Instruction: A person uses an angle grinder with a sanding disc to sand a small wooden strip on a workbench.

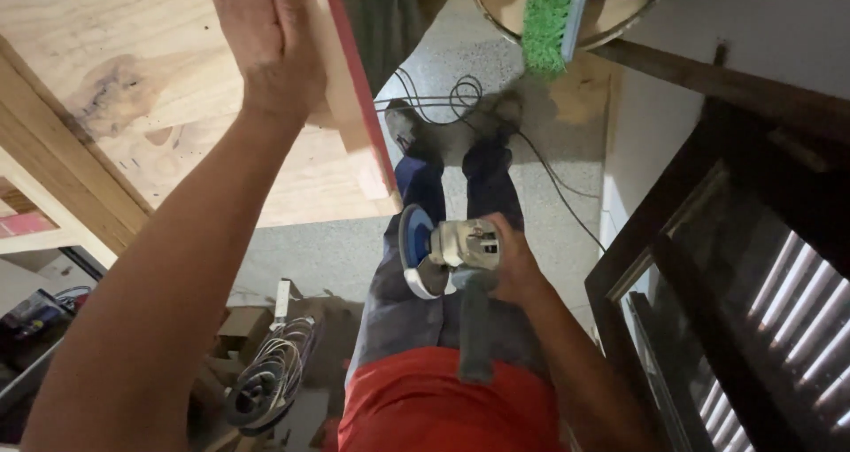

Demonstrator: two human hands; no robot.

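Note:
My left hand point(266, 36) lies flat, fingers together, on a plywood panel point(177, 89) with a red edge, at the top left of the head view. Lower down, near my legs, my right hand point(513, 262) grips an angle grinder point(452, 253) with a grey body and a blue disc facing left. The grinder hangs well below and to the right of the panel, apart from it. A black cable point(460, 93) trails across the speckled floor past my shoes.
A green-bristled broom point(549, 18) leans in a round tub at the top. A dark wooden frame with slats point(753, 266) fills the right side. Coiled wire point(270, 381), cardboard and scrap wood lie at the lower left. A timber frame point(62, 151) borders the panel.

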